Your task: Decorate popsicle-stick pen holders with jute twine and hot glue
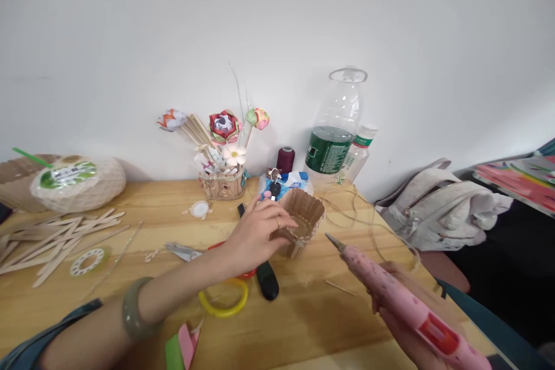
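Observation:
My left hand [261, 230] reaches across the table, thumb and fingers closed on the near left side of a small brown basket [310, 217]. The basket looks made of upright craft sticks, with a twisted trim along its edge, and stands upright. In my right hand [403, 306] is a pink hot glue gun [390, 289], its metal nozzle pointing up and left, a little apart from the basket. Under my left forearm lie red-and-yellow-handled scissors [223, 299] and a dark-handled tool [267, 281], partly covered.
Loose craft sticks [65, 240] and a tape roll [88, 262] lie at left. A decorated holder [222, 185] with paper flowers stands by the wall. A large bottle [332, 139], a thread spool [285, 159] and loose cord [353, 217] are farther back. A bag [433, 208] sits right of the table.

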`<state>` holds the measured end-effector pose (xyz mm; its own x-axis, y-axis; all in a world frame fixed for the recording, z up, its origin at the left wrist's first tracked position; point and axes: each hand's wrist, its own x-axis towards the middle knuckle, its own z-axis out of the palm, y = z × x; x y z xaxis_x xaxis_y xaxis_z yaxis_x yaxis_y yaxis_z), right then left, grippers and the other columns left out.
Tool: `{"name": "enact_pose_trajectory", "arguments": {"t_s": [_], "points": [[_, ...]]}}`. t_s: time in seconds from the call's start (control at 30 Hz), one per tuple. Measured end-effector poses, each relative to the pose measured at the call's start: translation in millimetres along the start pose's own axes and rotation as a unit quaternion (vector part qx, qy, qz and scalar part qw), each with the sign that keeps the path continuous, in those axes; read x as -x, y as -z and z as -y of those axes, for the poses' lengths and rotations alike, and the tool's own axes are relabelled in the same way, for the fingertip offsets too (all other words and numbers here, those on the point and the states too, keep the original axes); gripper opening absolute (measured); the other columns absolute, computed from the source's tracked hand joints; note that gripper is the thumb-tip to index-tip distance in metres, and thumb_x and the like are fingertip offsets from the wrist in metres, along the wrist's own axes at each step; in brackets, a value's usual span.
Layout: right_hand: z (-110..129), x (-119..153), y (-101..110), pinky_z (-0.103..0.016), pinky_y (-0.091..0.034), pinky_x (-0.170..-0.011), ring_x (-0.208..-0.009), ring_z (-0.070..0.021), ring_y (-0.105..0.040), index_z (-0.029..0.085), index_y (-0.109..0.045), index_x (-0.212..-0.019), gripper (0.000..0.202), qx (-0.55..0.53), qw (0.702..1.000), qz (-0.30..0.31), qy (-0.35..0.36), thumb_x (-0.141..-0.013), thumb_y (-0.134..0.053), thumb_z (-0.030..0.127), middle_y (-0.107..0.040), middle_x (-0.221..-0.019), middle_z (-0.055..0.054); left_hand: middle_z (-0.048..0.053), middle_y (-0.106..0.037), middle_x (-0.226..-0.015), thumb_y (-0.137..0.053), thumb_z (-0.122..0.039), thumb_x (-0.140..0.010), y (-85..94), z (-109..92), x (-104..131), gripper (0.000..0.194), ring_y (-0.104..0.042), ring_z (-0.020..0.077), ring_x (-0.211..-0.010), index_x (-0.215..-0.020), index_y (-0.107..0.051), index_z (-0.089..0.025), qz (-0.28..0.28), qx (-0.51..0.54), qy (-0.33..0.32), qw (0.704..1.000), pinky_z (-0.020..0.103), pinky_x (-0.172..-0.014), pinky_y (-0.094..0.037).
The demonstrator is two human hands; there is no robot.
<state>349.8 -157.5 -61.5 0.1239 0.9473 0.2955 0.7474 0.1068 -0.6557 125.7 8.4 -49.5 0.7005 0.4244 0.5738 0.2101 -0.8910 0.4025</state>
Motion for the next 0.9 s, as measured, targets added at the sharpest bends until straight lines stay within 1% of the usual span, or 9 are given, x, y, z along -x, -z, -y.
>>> {"name": "enact_pose_trajectory", "arguments": {"t_s": [0.07, 0.17, 0.27, 0.33, 0.47, 0.6, 0.7, 0.8, 0.9], "points": [[-3.9, -6.6, 2.1, -0.035, -0.056, -0.068, -0.087, -0.0205, -0.064, 0.024, -0.056, -0.121, 0.034, -0.016, 0.999, 0.030, -0.005, -0.090, -0.051, 0.038, -0.064, -0.108, -0.007, 0.008, -0.066, -0.094, -0.070, -0.013, -0.074, 0.8, -3.2, 2.4, 0.024, -0.056, 0.0231, -0.096, -0.097, -0.065, -0.015, -0.035, -0.028, -0.040, 0.998, 0.044, -0.090, -0.042], [-13.9, -13.0, 9.8, -0.031, -0.055, -0.051, -0.069, -0.0204, -0.067, 0.034, -0.056, -0.125, 0.040, -0.040, 0.997, 0.073, -0.005, -0.087, -0.048, 0.042, -0.067, -0.109, -0.005, 0.005, -0.063, -0.079, -0.062, -0.013, -0.081, -2.4, -8.2, 3.7, 0.007, -0.056, 0.0178, -0.079, -0.086, -0.066, -0.016, -0.096, -0.083, -0.134, 0.983, 0.032, -0.071, -0.048], [-24.0, -15.6, 11.8, -0.029, -0.055, -0.046, -0.054, -0.0167, -0.064, 0.040, -0.053, -0.127, 0.043, -0.052, 0.993, 0.102, -0.009, -0.084, -0.050, 0.038, -0.066, -0.114, -0.002, -0.001, -0.062, -0.068, -0.061, -0.012, -0.082, -9.8, -8.3, 2.1, 0.007, -0.054, 0.0149, -0.069, -0.080, -0.064, -0.018, -0.139, -0.160, -0.245, 0.946, 0.026, -0.061, -0.046], [-29.3, -15.9, 8.8, -0.030, -0.056, -0.047, -0.050, -0.0161, -0.063, 0.041, -0.053, -0.127, 0.043, -0.050, 0.992, 0.111, -0.021, -0.085, -0.049, 0.033, -0.070, -0.104, -0.001, -0.002, -0.062, -0.066, -0.062, -0.013, -0.082, -14.1, -6.2, 0.7, 0.006, -0.055, 0.0144, -0.068, -0.078, -0.063, -0.017, -0.139, -0.178, -0.273, 0.935, 0.025, -0.060, -0.046], [-35.6, -15.4, 1.8, -0.033, -0.059, -0.052, -0.056, -0.0196, -0.066, 0.037, -0.057, -0.124, 0.041, -0.039, 0.992, 0.115, -0.044, -0.087, -0.043, 0.027, -0.073, -0.083, -0.002, 0.001, -0.062, -0.065, -0.052, -0.011, -0.088, -17.1, -1.3, 1.5, 0.015, -0.055, 0.0128, -0.063, -0.077, -0.062, -0.015, -0.104, -0.142, -0.236, 0.956, 0.022, -0.054, -0.045], [-33.0, -14.2, -0.2, -0.037, -0.060, -0.061, -0.081, -0.0261, -0.069, 0.033, -0.061, -0.119, 0.038, -0.024, 0.992, 0.116, -0.045, -0.083, -0.048, 0.034, -0.072, -0.097, -0.005, 0.003, -0.062, -0.070, -0.046, -0.010, -0.090, -15.2, 2.3, 6.3, 0.018, -0.058, 0.0116, -0.064, -0.080, -0.061, -0.015, -0.081, -0.077, -0.181, 0.977, 0.020, -0.055, -0.046], [-26.3, -11.5, -4.4, -0.039, -0.059, -0.071, -0.097, -0.0292, -0.065, 0.032, -0.059, -0.122, 0.043, -0.016, 0.992, 0.123, -0.038, -0.079, -0.052, 0.036, -0.069, -0.108, -0.006, 0.004, -0.062, -0.074, -0.051, -0.010, -0.087, -12.6, 5.0, 8.9, 0.011, -0.058, 0.0128, -0.065, -0.084, -0.060, -0.014, -0.079, -0.033, -0.187, 0.979, 0.021, -0.055, -0.047], [-22.2, -9.9, -10.7, -0.039, -0.057, -0.077, -0.099, -0.0294, -0.064, 0.034, -0.058, -0.122, 0.046, -0.010, 0.990, 0.136, -0.034, -0.078, -0.051, 0.035, -0.069, -0.109, -0.005, 0.005, -0.062, -0.075, -0.057, -0.009, -0.081, -8.9, 8.1, 9.0, 0.007, -0.056, 0.0139, -0.066, -0.085, -0.060, -0.014, -0.084, -0.025, -0.190, 0.978, 0.023, -0.056, -0.047], [-23.3, -12.5, -13.0, -0.036, -0.058, -0.076, -0.096, -0.0285, -0.066, 0.032, -0.061, -0.120, 0.046, -0.009, 0.987, 0.161, -0.025, -0.075, -0.052, 0.035, -0.069, -0.108, -0.003, 0.005, -0.063, -0.079, -0.063, -0.012, -0.077, -4.6, 11.0, 6.9, 0.012, -0.058, 0.0191, -0.080, -0.087, -0.059, -0.016, -0.114, -0.049, -0.173, 0.977, 0.034, -0.072, -0.051]]}}
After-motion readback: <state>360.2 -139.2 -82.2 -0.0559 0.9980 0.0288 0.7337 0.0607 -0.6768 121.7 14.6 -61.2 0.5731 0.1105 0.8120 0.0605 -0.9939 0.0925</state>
